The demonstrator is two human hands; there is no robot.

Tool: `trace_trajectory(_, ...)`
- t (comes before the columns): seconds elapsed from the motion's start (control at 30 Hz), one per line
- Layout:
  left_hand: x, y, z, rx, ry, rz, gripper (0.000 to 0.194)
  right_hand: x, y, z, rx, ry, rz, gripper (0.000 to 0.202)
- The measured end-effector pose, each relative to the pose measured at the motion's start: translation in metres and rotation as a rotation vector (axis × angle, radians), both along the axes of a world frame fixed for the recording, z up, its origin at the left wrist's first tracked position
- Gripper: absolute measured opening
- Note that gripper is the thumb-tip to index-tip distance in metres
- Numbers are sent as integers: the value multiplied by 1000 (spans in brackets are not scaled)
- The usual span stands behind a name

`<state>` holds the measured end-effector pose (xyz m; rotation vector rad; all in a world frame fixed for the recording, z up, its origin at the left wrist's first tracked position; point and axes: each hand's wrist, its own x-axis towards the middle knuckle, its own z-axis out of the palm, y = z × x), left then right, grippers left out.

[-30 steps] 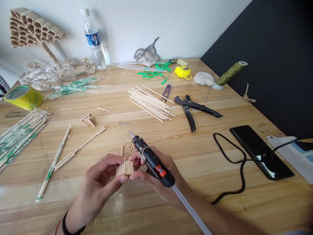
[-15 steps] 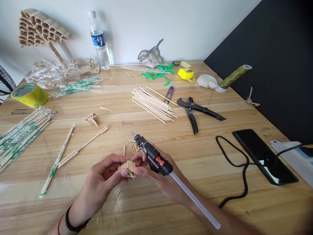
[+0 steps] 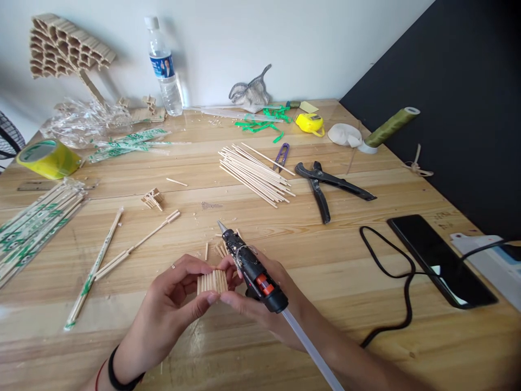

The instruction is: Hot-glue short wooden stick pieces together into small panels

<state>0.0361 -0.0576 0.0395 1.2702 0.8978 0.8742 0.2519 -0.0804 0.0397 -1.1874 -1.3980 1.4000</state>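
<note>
A small piece made of short wooden sticks side by side [image 3: 212, 282] is pinched between both hands at the lower middle. My left hand [image 3: 171, 304] grips its left side with thumb and fingers. My right hand [image 3: 264, 304] pinches its right side and also carries a black glue gun [image 3: 252, 266], whose nozzle points up and left. A clear glue stick [image 3: 311, 347] sticks out of the gun's back, over my right forearm. Just beyond the hands lie a few short cut sticks [image 3: 220, 250], partly hidden by the gun.
Long thin sticks [image 3: 256, 174] lie at the middle, beside black cutters [image 3: 321, 182] and purple snips [image 3: 282, 156]. Wrapped sticks [image 3: 40, 222] and yellow tape [image 3: 49, 158] are at left. A phone [image 3: 439, 260] and black cable [image 3: 409, 293] lie right; a bottle [image 3: 166, 70] stands behind.
The small stick piece has been tilted between my hands, so its row of parallel sticks now faces up more. The glue gun has swung slightly, its back end lower.
</note>
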Motion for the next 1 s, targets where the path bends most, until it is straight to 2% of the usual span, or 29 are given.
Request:
trace_trajectory(0.4, -2, 0, -1, 118, 116, -55, 21, 8, 2, 6, 45, -88, 76, 31)
trace_trajectory(0.57, 1, 0, 0, -24, 64, -29, 16, 6, 4, 4, 31, -23, 42, 30)
trace_trajectory(0.73, 1, 2, 5, -252, 6, -5, 25, 4, 4, 2, 14, 77, -31, 33)
trace_trajectory(0.87, -1, 3, 5, -308, 39, 19, 33, 4, 4, 2, -43, 87, -23, 35)
trace_trajectory(1.0, 0, 2, 5, -325, 7, -13, 32, 1, 4, 1, -76, 120, -27, 31)
